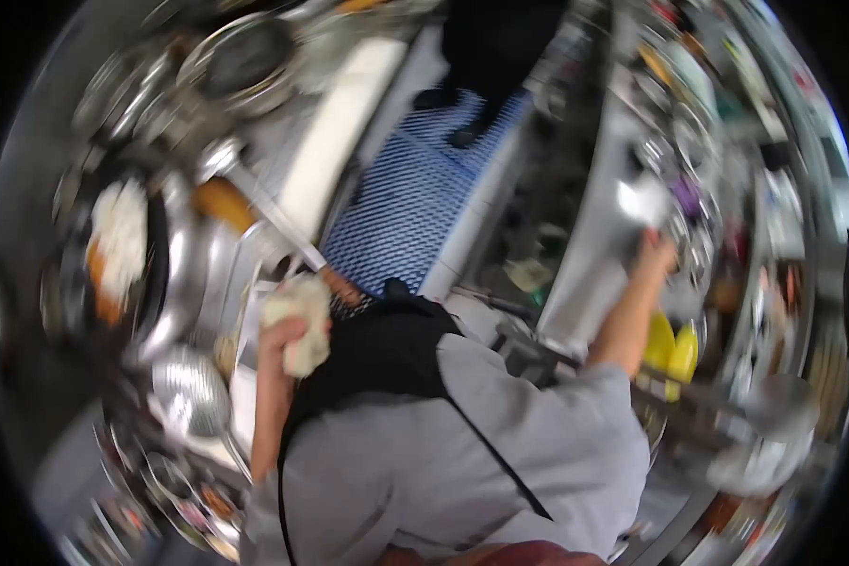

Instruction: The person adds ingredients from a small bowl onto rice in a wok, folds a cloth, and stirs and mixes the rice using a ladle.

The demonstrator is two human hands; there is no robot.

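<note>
My left hand [283, 341] is closed around a folded off-white cloth [304, 316], held near my waist beside the stove side. A long metal ladle [272, 212] with a wooden handle lies just beyond it, pointing away to the left. My right hand [660, 255] is stretched out over the steel counter [575, 292], at the edge of a row of metal bowls [696, 241]. Motion blur hides its fingers, so whether it touches or grips anything there is unclear. Something purple [686, 195] sits in one of the bowls.
At left is a dark pan [156, 259] with a whitish, orange-edged mass [120, 241]. A perforated skimmer [191, 391] lies nearer me. Yellow bottles [672, 351] stand beneath my right forearm. Ahead, a person in dark clothes [500, 42] stands on a blue floor mat [410, 179].
</note>
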